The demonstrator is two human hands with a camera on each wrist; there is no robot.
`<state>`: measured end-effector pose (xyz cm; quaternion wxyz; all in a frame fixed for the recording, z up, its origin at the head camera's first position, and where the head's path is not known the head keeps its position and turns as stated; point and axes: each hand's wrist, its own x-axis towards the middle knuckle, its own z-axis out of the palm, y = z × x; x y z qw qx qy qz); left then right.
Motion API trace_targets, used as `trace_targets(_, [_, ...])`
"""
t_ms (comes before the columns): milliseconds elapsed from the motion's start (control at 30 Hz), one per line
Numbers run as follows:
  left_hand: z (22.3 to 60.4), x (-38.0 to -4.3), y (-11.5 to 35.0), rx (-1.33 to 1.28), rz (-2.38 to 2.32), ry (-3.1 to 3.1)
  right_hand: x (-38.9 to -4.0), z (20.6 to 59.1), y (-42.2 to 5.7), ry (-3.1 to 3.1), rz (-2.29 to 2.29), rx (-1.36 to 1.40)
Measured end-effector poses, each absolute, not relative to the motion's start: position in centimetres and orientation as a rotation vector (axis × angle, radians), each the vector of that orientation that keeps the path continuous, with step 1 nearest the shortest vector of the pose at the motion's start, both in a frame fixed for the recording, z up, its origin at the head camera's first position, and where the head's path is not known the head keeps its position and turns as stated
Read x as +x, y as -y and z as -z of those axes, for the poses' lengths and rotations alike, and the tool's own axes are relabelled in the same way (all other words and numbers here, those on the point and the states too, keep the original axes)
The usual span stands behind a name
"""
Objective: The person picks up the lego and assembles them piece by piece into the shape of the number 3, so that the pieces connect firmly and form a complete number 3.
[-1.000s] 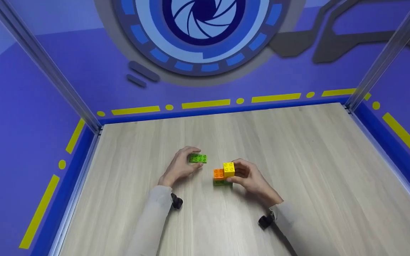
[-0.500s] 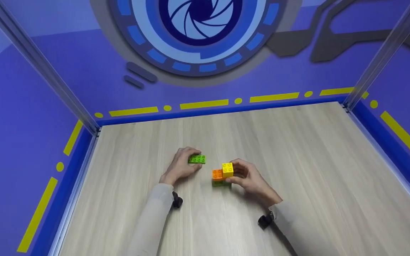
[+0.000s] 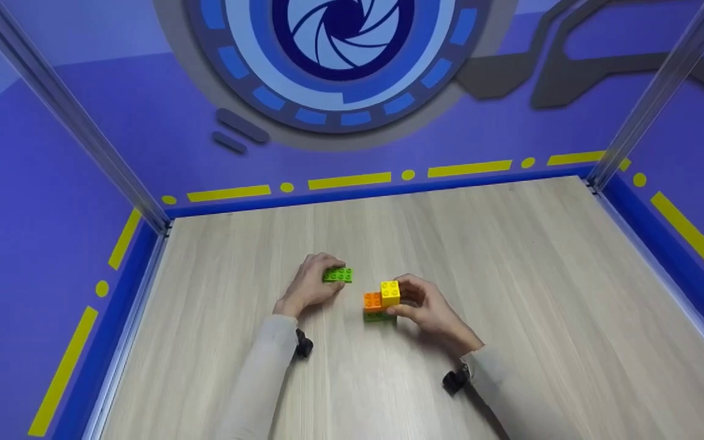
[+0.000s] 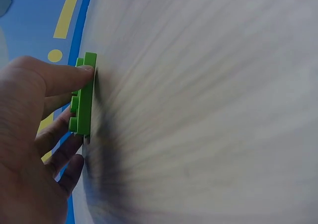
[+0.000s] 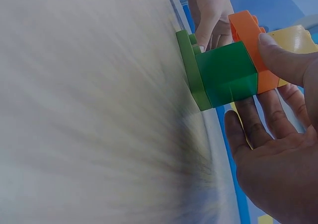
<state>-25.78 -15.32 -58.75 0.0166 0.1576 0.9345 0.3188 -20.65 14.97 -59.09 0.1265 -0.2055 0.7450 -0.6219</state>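
In the head view my left hand (image 3: 312, 284) pinches a flat light green toy brick (image 3: 338, 275) between thumb and fingers. Studs on this brick (image 4: 85, 100) face away from the tabletop, and its underside is right by the wood. My right hand (image 3: 428, 305) grips a small stack of toy bricks, to the right of and nearer than the flat one. A yellow brick (image 3: 390, 293) tops the stack, over one half of an orange brick (image 3: 373, 301). Beneath the orange come a dark green block (image 5: 228, 72) and a flat light green base (image 5: 191, 75). The right thumb presses the orange brick's side.
A pale wood-grain table (image 3: 450, 238) lies under both hands. Blue printed walls (image 3: 352, 159) close off its back and sides, with metal posts at the corners. Small black cameras (image 3: 454, 382) sit on both wrists, below the sleeves' cuffs.
The head view has shifted slightly. Both hands keep their grips, and the bricks stay almost where they were.
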Motion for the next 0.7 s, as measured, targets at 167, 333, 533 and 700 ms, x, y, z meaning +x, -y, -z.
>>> trace_targets(167, [58.7, -25.8, 15.3, 0.478, -0.991, -2.906, -20.7, 59.2, -15.0, -2.158, 1.821, -0.606])
trace_targets(333, [58.7, -25.7, 15.4, 0.501, -0.975, -2.924, -20.8, 59.2, -14.9, -2.151, 1.82, -0.593])
trace_targets(533, [58.2, -25.6, 15.5, 0.485, -0.979, -2.887, -20.8, 59.1, -14.9, -2.154, 1.815, -0.611])
trace_targets(700, [57.7, -25.8, 15.6, 0.484, -1.018, -2.859, -20.8, 59.0, -15.0, -2.168, 1.807, -0.627])
